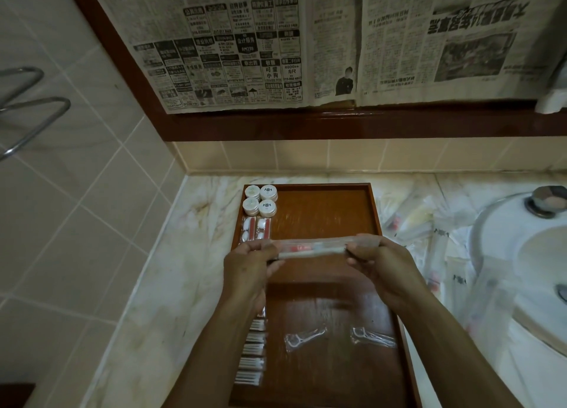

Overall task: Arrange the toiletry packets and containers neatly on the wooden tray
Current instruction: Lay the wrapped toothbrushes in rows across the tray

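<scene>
A wooden tray [322,208] lies on the marble counter. Above its middle I hold a long clear toothbrush packet [313,246] level; my left hand [248,269] pinches its left end and my right hand [383,266] pinches its right end. Several small white round containers [260,199] stand in the tray's far left corner. Just below them lie two clear packets with red and white contents [256,228]. Several cotton-swab packets [252,352] line the tray's near left edge. Two dental-floss-pick packets [305,337] [372,337] lie on the near part of the tray.
More clear packets [429,239] lie loose on the counter between the tray and the white sink [521,254] at right. A newspaper-covered mirror with a dark wooden frame [306,122] hangs behind. A tiled wall with a chrome rack [33,113] is at left.
</scene>
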